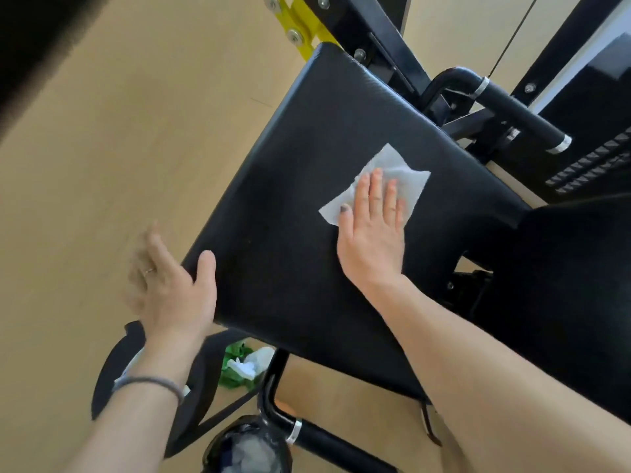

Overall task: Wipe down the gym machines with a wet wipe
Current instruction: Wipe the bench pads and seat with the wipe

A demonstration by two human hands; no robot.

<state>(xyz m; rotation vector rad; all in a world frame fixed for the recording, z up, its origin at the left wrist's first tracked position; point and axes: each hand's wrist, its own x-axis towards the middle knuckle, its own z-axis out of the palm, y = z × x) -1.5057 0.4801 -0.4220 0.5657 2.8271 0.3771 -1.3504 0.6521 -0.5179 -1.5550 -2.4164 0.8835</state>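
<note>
A black padded seat (pixel 290 172) of a gym machine fills the middle of the view. A white wet wipe (pixel 406 180) lies flat on the pad's right half. My right hand (pixel 372 227) presses on the wipe with straight fingers, covering its lower part. My left hand (pixel 170 285) is at the pad's near left corner, its thumb on the pad's top edge. Its fingers are blurred and reach out beside the pad, over the floor.
A black handle bar with metal rings (pixel 512 107) and the machine's frame with a yellow bracket (pixel 300 25) stand behind the pad. A weight stack (pixel 587 165) is at the right. Below the pad are a green wipe packet (pixel 239 367), another bar (pixel 327 442) and a black-lined bin (pixel 249 448).
</note>
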